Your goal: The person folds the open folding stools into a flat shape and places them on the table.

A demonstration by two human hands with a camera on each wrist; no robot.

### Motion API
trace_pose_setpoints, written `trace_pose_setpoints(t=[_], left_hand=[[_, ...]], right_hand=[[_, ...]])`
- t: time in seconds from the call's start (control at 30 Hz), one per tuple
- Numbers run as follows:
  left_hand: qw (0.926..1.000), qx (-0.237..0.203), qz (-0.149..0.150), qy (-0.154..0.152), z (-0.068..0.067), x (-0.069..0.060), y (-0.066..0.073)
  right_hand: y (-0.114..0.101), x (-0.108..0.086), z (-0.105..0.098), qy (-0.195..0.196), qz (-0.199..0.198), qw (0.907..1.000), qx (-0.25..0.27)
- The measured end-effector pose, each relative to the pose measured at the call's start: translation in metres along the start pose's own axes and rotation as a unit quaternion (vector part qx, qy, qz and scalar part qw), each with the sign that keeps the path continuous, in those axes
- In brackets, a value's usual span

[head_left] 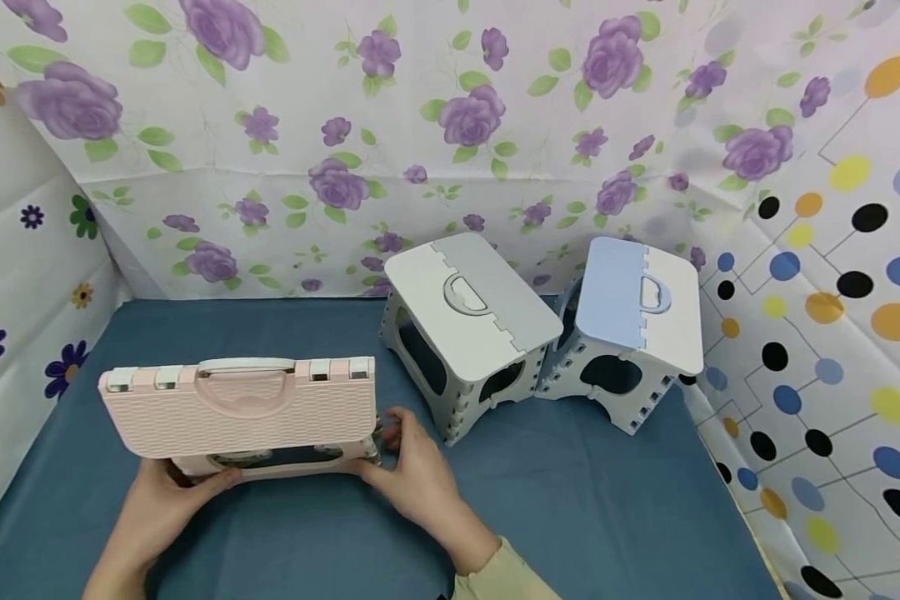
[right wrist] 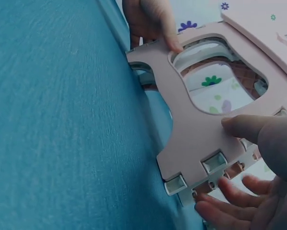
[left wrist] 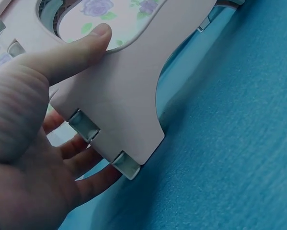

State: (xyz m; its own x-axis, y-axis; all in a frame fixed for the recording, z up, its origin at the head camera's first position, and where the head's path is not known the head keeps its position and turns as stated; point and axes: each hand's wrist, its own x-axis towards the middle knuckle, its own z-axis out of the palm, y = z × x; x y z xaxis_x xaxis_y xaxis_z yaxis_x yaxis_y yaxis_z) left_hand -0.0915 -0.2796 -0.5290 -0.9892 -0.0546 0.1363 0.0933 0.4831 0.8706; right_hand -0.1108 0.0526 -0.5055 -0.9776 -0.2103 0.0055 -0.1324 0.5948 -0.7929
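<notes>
Both hands hold a pink folding stool [head_left: 247,417], its ribbed top tilted toward the head camera and a pale handle along the upper edge. The left hand [head_left: 153,512] grips its lower left; in the left wrist view that hand's thumb [left wrist: 93,45] lies on the pink leg panel [left wrist: 129,91] and the fingers curl behind the hinged side. At the lower right is the right hand [head_left: 420,483]. Seen from the right wrist, its thumb [right wrist: 246,127] presses the panel [right wrist: 191,120] beside the oval opening, with the fingers bent around the hinged edge.
A white and grey stool [head_left: 457,308] stands unfolded right of the pink one. Against it, farther right, stands a blue and white stool [head_left: 615,292]. Flower-patterned cloth [head_left: 420,108] hangs behind the blue-covered surface [head_left: 570,517], and dotted cloth [head_left: 832,333] hangs at the right.
</notes>
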Motion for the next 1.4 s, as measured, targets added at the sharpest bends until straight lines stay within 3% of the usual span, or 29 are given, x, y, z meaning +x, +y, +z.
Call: trace_pose_setpoints(t=[0.1,0.37,0.73,0.9,1.4], left_hand=[[1.0000,-0.002,0.007,0.004,0.001,0.000,-0.001],[0.9973,0.036,-0.045,-0.045,0.001,-0.005,0.005],[0.9960,0.043,-0.069,-0.037,0.001,-0.004,0.002],[0.9955,0.050,-0.073,-0.035,0.000,-0.005,0.003],[0.9914,0.087,-0.089,-0.038,-0.002,-0.006,0.004]], right_hand=[[0.001,0.002,0.000,-0.012,0.001,0.9999,-0.011],[0.012,0.012,0.008,-0.054,-0.035,0.9979,-0.008],[0.011,0.013,0.008,-0.046,-0.024,0.9986,0.001],[0.011,0.013,0.009,-0.048,-0.008,0.9980,-0.041],[0.015,0.011,0.016,-0.012,-0.033,0.9931,-0.112]])
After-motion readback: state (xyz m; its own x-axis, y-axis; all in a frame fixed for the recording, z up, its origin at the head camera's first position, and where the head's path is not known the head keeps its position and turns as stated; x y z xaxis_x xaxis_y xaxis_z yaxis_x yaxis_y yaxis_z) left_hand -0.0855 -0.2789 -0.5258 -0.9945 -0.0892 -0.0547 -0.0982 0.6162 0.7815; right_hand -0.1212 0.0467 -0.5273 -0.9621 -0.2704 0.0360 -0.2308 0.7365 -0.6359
